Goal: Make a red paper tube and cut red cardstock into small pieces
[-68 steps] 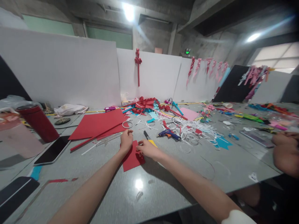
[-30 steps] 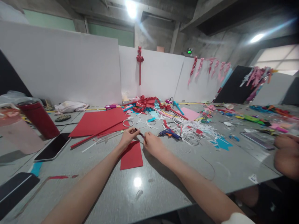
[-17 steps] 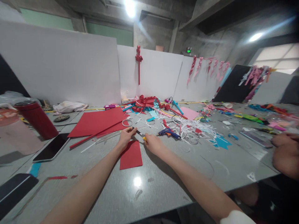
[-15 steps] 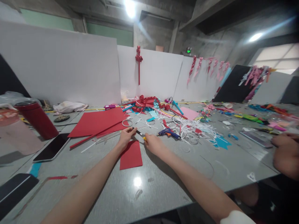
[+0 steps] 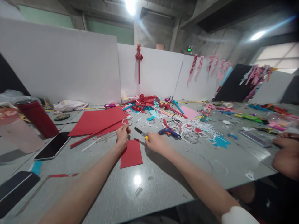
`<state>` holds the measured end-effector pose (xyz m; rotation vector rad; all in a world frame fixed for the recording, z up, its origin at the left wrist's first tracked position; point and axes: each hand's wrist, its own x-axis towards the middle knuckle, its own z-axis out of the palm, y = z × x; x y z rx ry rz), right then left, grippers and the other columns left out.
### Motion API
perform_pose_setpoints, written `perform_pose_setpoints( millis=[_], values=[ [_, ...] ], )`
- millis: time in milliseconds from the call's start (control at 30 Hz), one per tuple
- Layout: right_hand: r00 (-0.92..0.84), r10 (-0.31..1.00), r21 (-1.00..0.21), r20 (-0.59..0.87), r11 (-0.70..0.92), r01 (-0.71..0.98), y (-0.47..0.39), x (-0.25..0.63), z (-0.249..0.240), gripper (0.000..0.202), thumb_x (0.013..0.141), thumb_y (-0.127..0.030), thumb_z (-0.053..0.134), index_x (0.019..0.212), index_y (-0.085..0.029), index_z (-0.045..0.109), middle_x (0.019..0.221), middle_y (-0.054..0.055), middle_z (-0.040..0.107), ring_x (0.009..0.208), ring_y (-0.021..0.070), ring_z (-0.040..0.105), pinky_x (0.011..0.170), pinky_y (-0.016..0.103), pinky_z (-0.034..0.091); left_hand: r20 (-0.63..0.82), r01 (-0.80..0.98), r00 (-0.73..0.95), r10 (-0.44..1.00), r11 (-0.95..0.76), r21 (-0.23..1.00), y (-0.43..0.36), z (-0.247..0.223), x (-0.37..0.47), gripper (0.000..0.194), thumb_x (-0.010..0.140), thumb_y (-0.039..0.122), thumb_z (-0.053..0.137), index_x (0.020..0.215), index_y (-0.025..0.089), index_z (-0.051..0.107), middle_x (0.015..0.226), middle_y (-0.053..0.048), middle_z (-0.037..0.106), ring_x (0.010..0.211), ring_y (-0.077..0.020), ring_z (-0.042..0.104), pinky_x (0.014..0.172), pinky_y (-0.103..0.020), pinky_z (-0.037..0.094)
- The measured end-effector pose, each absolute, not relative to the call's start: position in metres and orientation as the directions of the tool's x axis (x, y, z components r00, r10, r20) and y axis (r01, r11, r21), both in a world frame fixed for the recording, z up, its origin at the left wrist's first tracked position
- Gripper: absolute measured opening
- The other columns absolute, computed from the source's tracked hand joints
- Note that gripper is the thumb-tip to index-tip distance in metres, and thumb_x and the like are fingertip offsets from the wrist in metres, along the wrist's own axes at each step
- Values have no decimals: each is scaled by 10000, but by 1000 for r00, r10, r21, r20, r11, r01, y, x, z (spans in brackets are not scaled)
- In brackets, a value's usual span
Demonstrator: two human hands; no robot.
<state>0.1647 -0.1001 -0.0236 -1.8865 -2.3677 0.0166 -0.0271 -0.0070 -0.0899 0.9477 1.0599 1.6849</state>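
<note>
My right hand (image 5: 155,142) is closed round the yellow handle of a utility knife (image 5: 141,133). The knife's long dark blade points up and left, toward my left hand. Just left of the blade tip, my left hand (image 5: 122,135) is raised with its fingers curled in a pinch. What lies between those fingertips is too small to tell. A red foam sheet piece (image 5: 131,154), roughly rectangular, lies flat on the table below and between both hands. Beyond my left hand a thin red stick (image 5: 98,133) rests across larger red sheets (image 5: 99,119).
A blue glue gun (image 5: 171,132) lies right of my right hand, beside a heap of white paper strips (image 5: 198,127). Phones (image 5: 53,146), a red flask (image 5: 37,118) and a pale bottle (image 5: 18,133) stand or lie at left. Another person's hand (image 5: 286,140) rests at the right edge.
My left hand has come off the blade and moved slightly left, its fingers closing. The knife stays in my right hand, its blade now uncovered.
</note>
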Motion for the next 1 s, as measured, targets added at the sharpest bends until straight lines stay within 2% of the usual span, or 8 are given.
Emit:
perform_pose_setpoints(
  millis=[167, 267, 333, 400, 467, 533, 700, 1000],
  values=[
    [-306, 952, -177, 24, 305, 936, -98, 194, -22, 202, 976, -315, 533, 1076, -184, 650, 1044, 115, 760, 925, 241, 712, 689, 272, 378, 313, -35, -5, 950, -312, 949, -13, -54, -28, 481, 901, 641, 559, 671, 221, 510, 500, 18, 523, 461, -127, 487, 517, -258, 395],
    [-342, 939, -212, 19, 338, 917, -101, 216, -27, 233, 978, -309, 556, 1168, -184, 601, 1047, 101, 758, 900, 221, 698, 676, 259, 344, 316, 168, 181, 931, -346, 923, -21, -42, -37, 276, 917, 478, 529, 897, 211, 592, 593, 4, 599, 539, -174, 599, 585, -295, 474],
    [-319, 947, -204, 37, 319, 925, -105, 227, -30, 206, 1003, -295, 521, 1157, -180, 595, 1019, 99, 752, 879, 217, 689, 655, 262, 315, 330, 383, 211, 920, -388, 838, -30, -44, -47, 275, 861, 376, 572, 1082, 215, 601, 760, -30, 678, 699, -207, 663, 695, -335, 518],
    [-289, 955, -210, 61, 296, 932, -109, 235, -34, 177, 1019, -272, 490, 1117, -178, 604, 998, 97, 744, 868, 213, 681, 645, 266, 295, 329, 493, 185, 926, -377, 784, -42, -51, -56, 321, 782, 349, 659, 1065, 203, 621, 925, -96, 704, 866, -256, 669, 805, -388, 516],
    [-285, 955, -238, 81, 296, 925, -113, 239, -37, 163, 1020, -256, 489, 1095, -176, 610, 1001, 93, 737, 872, 205, 673, 652, 267, 290, 300, 667, 197, 934, -351, 657, -55, -58, -62, 268, 770, 415, 692, 917, 197, 639, 979, -145, 699, 997, -319, 652, 908, -435, 486],
    [-292, 953, -257, 86, 304, 918, -116, 241, -40, 155, 1017, -258, 500, 1081, -174, 613, 994, 90, 734, 871, 200, 666, 658, 268, 286, 243, 819, 250, 937, -339, 463, -68, -61, -64, 417, 747, 573, 728, 897, 193, 648, 1066, -186, 691, 1089, -380, 625, 946, -456, 466],
    [-269, 960, -239, 78, 281, 930, -120, 236, -45, 188, 1029, -304, 496, 1091, -175, 617, 945, 85, 727, 824, 200, 660, 640, 277, 267, 148, 935, 251, 956, -280, 219, -89, -57, -62, 712, 646, 720, 786, 1081, 171, 652, 1151, -233, 690, 1124, -428, 629, 900, -428, 462],
    [-280, 950, -398, 140, 313, 862, -118, 226, -53, 206, 1032, -285, 448, 959, -186, 614, 856, 37, 690, 756, 169, 604, 650, 265, 299, 104, 971, 179, 978, -192, 142, -104, -59, -58, 610, 692, 749, 747, 892, 175, 693, 1055, -256, 711, 1061, -474, 639, 853, -464, 458]
  ],
)
